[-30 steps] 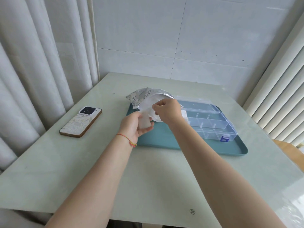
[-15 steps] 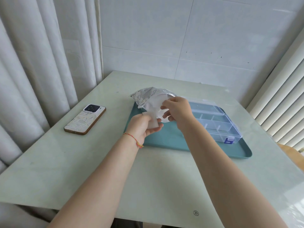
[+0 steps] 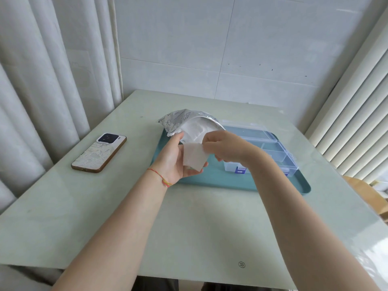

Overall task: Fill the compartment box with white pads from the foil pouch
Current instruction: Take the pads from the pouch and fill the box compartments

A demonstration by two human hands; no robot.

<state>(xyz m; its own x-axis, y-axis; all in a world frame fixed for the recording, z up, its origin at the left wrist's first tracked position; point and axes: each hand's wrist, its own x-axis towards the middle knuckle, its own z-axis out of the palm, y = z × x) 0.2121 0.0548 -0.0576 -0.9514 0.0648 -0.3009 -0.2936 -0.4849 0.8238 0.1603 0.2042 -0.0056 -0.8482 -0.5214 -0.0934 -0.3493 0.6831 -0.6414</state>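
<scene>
A crinkled foil pouch [image 3: 178,120] stands open at the far left end of the teal tray [image 3: 210,181], with white pads showing in its mouth. In front of the pouch I hold a square white pad [image 3: 194,156]. My left hand [image 3: 171,162] is palm up and cradles the pad, fingers curled under its lower edge and thumb up against the pouch's rim. My right hand [image 3: 228,149] pinches the pad's upper right edge. The clear compartment box [image 3: 275,152] lies open on the tray behind my right wrist; my right hand hides part of it.
A phone [image 3: 98,152] in a patterned case lies on the pale green table, left of the tray. Curtains hang along the left, blinds along the right, and a tiled wall stands behind. A wooden chair edge [image 3: 367,192] shows at the right.
My right hand has come away from the pouch's mouth, drawing a white pad out and down over my left palm. My left hand has opened wider under it.
</scene>
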